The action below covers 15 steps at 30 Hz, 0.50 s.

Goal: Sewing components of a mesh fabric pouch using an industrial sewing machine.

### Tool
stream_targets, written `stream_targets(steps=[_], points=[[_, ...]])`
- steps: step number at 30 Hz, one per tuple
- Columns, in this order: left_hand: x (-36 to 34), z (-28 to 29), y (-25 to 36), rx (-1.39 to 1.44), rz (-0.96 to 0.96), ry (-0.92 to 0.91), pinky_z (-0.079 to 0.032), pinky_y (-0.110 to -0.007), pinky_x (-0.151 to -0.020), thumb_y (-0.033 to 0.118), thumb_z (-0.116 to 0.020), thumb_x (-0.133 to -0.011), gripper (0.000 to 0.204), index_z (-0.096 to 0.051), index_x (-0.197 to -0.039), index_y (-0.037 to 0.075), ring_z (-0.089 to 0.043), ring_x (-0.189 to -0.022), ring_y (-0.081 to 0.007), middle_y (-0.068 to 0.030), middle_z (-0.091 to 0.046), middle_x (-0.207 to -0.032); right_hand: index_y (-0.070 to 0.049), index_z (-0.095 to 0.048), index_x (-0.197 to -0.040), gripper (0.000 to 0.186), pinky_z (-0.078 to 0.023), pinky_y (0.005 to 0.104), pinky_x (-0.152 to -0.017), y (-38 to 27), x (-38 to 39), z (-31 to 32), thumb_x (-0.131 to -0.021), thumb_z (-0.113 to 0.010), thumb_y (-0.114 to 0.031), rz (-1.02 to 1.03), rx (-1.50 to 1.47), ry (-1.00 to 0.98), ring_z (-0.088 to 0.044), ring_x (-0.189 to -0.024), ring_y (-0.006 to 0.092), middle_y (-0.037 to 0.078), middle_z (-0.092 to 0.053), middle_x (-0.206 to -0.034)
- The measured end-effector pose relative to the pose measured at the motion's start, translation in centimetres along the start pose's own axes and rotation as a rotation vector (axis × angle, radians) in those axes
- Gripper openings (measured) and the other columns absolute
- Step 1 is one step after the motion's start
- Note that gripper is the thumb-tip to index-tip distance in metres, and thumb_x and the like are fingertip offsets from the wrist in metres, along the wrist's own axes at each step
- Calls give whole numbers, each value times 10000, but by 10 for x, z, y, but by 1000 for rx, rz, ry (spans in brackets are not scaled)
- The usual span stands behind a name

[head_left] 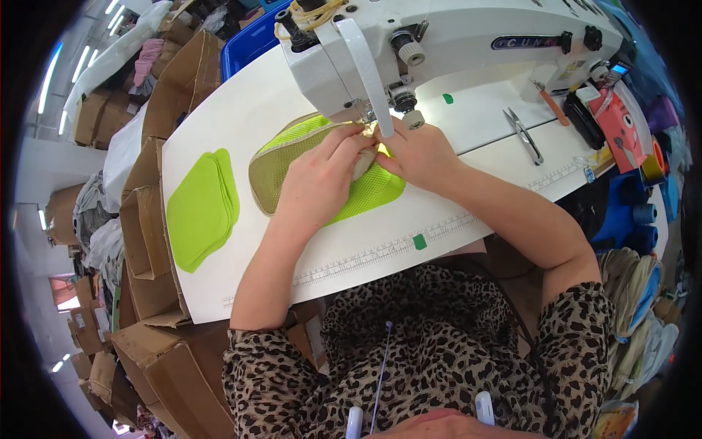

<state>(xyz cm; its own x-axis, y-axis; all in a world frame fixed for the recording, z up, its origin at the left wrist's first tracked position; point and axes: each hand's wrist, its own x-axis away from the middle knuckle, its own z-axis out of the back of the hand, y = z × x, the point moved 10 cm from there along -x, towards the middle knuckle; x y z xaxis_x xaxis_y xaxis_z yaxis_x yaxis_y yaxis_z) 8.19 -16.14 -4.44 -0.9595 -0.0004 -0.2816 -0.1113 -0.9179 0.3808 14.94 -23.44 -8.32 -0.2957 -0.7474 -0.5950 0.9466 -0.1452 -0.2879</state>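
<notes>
Sewing machine (468,40) cropped above, green mesh (369,196) partly hidden by hands (320,183)

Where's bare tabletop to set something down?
Bare: white tabletop between green stack and machine head, plus a narrower patch between stack and left forearm. Crowded: left hand and right hand at mesh piece; right end by snips.

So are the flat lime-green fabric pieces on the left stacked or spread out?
Stacked: the flat lime-green fabric pieces overlap, with layered edges showing along their right side.

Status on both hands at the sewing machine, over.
Left hand, right hand: both on green-and-beige mesh piece. Hands partly block view beneath sewing machine. Green stack apart, left.
</notes>
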Motion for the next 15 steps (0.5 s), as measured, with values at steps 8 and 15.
stream_targets(steps=[8,15], points=[[10,4,27,-206,-178,90,-449,-455,-974,112,-701,-823,334,-654,-1154,131,-542,-1214,-294,-86,-582,-1241,-109,-623,-1110,350,-527,368,-552,15,9,-14,-789,-747,-175,13,-47,-36,-634,-606,261,71,-639,-1097],[12,6,21,-357,-165,218,-396,-421,-1020,127,-660,-822,217,-706,-1032,155,-543,-1220,-246,-28,-621,-1197,-108,-615,-935,164,-548,401,-608,7,6,-1,-818,-699,-187,-29,-88,4,-676,-753,266,49,-647,-855]])
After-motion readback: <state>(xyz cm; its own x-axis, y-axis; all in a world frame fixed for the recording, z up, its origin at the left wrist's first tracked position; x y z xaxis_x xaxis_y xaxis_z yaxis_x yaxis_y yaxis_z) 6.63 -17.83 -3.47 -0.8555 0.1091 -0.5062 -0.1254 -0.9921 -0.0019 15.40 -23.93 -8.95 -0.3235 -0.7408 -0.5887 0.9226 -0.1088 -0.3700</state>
